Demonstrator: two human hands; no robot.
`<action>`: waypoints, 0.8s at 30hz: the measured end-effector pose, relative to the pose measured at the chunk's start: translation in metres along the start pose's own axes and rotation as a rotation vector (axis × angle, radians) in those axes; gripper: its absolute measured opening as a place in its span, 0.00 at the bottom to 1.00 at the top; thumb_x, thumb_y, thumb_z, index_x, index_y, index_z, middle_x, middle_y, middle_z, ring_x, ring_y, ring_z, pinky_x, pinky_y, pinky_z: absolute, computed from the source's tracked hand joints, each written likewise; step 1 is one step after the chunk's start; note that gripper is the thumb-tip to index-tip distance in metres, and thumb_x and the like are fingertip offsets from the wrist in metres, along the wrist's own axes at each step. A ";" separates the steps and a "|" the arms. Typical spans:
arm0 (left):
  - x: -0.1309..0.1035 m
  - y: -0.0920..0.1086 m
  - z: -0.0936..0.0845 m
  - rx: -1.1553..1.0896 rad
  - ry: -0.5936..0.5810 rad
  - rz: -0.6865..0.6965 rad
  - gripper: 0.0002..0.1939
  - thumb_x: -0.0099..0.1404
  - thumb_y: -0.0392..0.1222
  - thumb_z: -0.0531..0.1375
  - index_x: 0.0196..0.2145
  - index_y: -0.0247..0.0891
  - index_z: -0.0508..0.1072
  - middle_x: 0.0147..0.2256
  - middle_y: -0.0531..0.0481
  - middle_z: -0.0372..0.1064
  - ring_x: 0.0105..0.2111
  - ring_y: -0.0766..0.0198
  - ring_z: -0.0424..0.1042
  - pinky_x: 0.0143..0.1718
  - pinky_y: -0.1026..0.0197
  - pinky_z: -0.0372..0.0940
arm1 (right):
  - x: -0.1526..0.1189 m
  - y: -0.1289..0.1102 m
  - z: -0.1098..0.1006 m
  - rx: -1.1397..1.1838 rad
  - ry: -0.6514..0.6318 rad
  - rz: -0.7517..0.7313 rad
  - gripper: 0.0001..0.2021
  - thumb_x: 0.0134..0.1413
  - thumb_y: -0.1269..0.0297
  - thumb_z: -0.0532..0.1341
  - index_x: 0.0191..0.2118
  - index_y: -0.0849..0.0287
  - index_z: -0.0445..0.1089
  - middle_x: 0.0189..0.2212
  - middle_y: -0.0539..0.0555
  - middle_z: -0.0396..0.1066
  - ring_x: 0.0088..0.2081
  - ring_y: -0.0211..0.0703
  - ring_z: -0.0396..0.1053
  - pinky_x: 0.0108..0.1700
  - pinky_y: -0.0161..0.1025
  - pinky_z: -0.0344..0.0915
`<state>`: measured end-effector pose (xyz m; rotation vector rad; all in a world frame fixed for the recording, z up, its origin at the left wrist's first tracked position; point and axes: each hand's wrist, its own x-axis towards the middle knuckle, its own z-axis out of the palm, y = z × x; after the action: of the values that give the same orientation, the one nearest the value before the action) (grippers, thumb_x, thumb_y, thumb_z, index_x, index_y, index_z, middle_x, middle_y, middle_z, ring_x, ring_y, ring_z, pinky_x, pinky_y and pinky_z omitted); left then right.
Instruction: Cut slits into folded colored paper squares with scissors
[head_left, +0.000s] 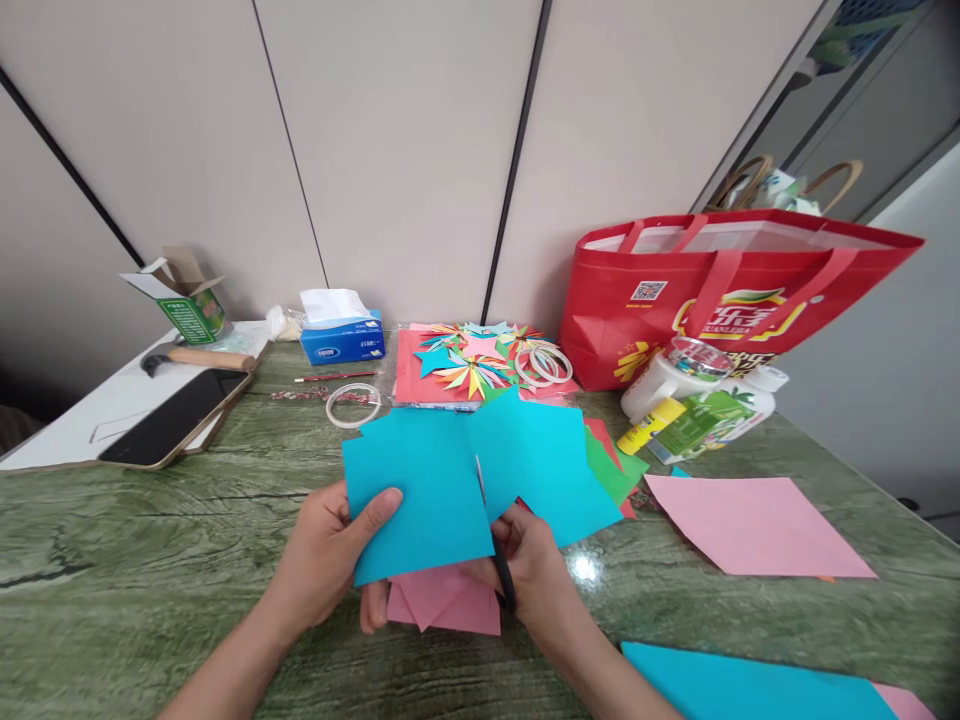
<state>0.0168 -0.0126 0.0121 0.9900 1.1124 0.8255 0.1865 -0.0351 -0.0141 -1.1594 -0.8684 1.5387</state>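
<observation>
A sheet of blue paper (420, 500) is pinched in my left hand (330, 545), thumb on top and fingers beneath. My right hand (529, 560) is closed around the black handle of a pair of scissors (504, 575). The scissors' blade shows against the blue paper, at a slit between its left part and the part on the right. Behind and to the right lie more blue pieces (581, 505). Below the held sheet are folded pink papers (450, 605), partly hidden by it and by my hands.
Paper stars (472, 375) and tape rolls lie at the back, near a tissue box (343, 340). A red bag (615, 310), white mug (651, 385) and glue stick (649, 425) stand right. Pink paper (757, 520) lies right; a phone (176, 415) and hammer (202, 357) left.
</observation>
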 end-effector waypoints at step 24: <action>-0.004 -0.010 0.002 0.391 -0.230 0.333 0.16 0.61 0.48 0.49 0.39 0.43 0.74 0.38 0.47 0.73 0.46 0.56 0.66 0.49 0.53 0.59 | -0.002 0.009 0.000 0.110 0.005 -0.157 0.21 0.33 0.59 0.68 0.35 0.55 0.60 0.30 0.53 0.70 0.35 0.46 0.69 0.39 0.41 0.65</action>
<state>0.0179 -0.0204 0.0042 1.5878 0.9385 0.7451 0.1839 -0.0393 -0.0218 -0.9919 -0.8404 1.4361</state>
